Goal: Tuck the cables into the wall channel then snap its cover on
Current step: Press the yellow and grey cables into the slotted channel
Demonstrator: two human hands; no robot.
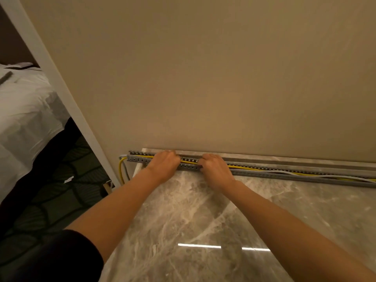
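Observation:
A long grey slotted cable channel (pixel 284 172) lies along the foot of the beige wall, at the back of a marble surface. A yellow cable (pixel 254 167) and a grey-white cable (pixel 301 173) run inside it; both hang out of its left end in a loop (pixel 122 169). My left hand (pixel 163 164) rests on the channel near its left end, fingers curled over the cables. My right hand (pixel 215 169) presses on the channel just to the right, fingertips hidden inside it. A flat grey strip (pixel 305 162), perhaps the cover, lies behind the channel against the wall.
The marble top (pixel 203 220) stretches toward me, glossy with light reflections. Left of it a white door frame (pixel 61 82) slants down, and beyond it stand a bed with white sheets (pixel 24 110) and dark patterned carpet (pixel 61 190).

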